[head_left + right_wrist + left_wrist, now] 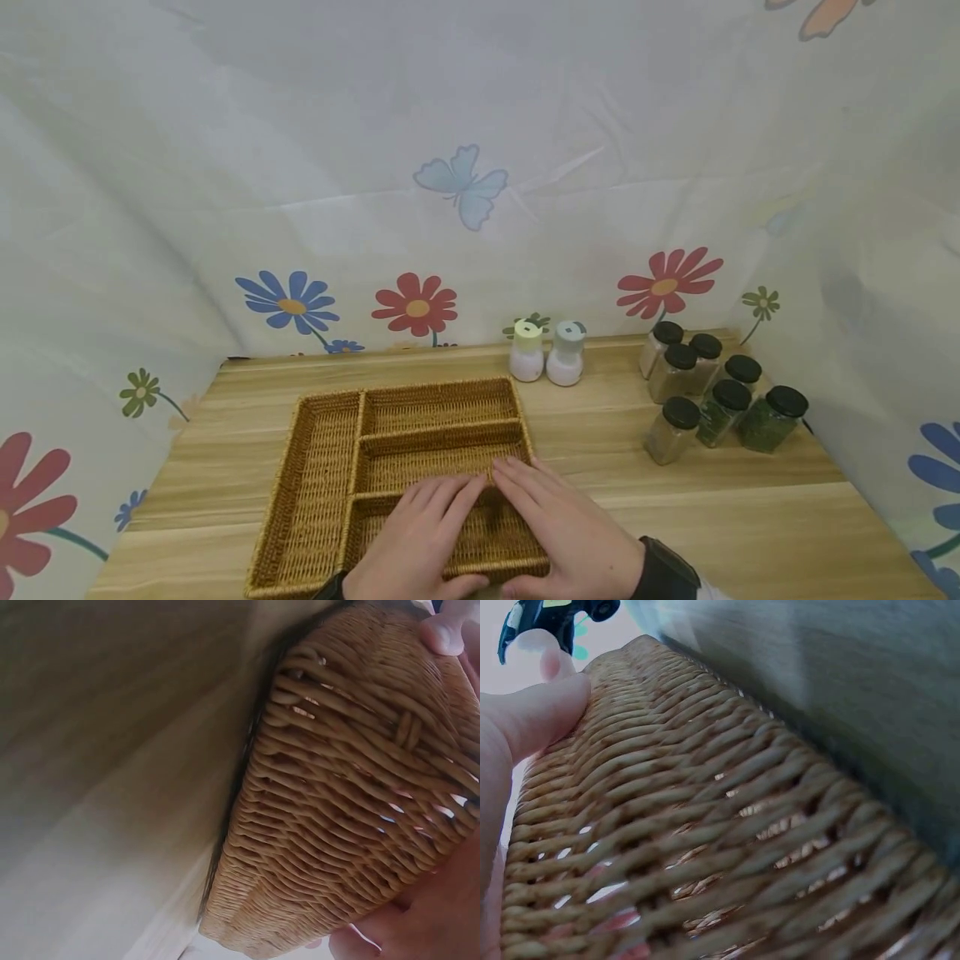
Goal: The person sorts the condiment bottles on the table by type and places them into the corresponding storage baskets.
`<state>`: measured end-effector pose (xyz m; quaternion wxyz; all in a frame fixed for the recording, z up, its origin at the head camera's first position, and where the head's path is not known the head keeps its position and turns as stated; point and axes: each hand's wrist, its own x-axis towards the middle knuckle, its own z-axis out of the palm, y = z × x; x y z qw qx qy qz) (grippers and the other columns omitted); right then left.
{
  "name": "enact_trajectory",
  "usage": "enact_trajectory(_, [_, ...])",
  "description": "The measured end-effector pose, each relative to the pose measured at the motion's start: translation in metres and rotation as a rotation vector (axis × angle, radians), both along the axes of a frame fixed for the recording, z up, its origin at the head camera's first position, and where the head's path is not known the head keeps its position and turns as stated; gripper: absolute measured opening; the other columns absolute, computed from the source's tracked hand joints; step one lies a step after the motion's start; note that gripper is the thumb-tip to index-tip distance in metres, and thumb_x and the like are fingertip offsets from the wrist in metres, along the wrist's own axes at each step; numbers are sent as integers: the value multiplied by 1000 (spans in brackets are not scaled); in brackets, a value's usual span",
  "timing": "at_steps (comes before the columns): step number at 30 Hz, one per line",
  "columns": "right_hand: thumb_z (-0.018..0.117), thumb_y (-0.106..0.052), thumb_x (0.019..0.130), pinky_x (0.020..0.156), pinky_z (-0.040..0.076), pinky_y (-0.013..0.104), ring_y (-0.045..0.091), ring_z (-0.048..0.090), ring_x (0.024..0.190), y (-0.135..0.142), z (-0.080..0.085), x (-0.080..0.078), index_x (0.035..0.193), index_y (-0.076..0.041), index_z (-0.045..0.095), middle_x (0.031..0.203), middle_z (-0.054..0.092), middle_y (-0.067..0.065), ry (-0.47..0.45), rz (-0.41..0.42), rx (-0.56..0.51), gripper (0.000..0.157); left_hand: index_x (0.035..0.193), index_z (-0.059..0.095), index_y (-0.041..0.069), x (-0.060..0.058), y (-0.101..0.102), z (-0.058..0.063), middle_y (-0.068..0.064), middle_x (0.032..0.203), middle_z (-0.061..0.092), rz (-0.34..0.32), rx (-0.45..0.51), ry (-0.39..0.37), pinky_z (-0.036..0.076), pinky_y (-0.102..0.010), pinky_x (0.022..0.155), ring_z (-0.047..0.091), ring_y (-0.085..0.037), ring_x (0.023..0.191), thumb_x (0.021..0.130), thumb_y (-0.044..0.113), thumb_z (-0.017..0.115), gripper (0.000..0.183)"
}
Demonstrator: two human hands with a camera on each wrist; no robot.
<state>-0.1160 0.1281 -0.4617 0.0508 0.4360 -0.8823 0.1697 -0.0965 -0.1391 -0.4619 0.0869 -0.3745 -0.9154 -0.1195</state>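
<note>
A brown woven basket [318, 492] with several compartments lies flat on the wooden table. My left hand [423, 537] rests over its front compartment, fingers extended forward and thumb by the front edge. Beside it, my right hand [566, 533] lies across the front right corner, its straight fingers slanting inward until the fingertips of both hands nearly meet. In the left wrist view, the left thumb [551, 712] touches the rim of the woven wall [652, 795]. The right wrist view has the basket's outer corner [352, 750] close up, with the right thumb [442, 636] against its rim.
Two white shakers, one yellow-topped [527, 354] and one grey-topped [566, 357], stand behind the basket by the curtain [480, 100]. Several black-lidded spice jars [667, 433] cluster at the table's right. Flower-printed cloth encloses the back and sides.
</note>
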Motion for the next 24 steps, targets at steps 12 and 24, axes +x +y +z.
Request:
enact_trajectory(12, [72,-68,86,121,37,52,28,39,153,-1,-2,-1,163,-13,30,166,38,8,14,-20,-4,104,162,33,24,-8,-29,38,1,157,47,103,14,-53,48,-51,110,48,-20,142,84,80,63,101])
enact_trajectory(24, [71,-69,87,120,38,53,23,42,149,-1,-1,-4,161,-12,33,162,42,7,21,-7,4,101,161,34,20,-33,-97,72,-10,159,45,343,142,-80,43,-63,110,47,-35,143,90,72,64,93])
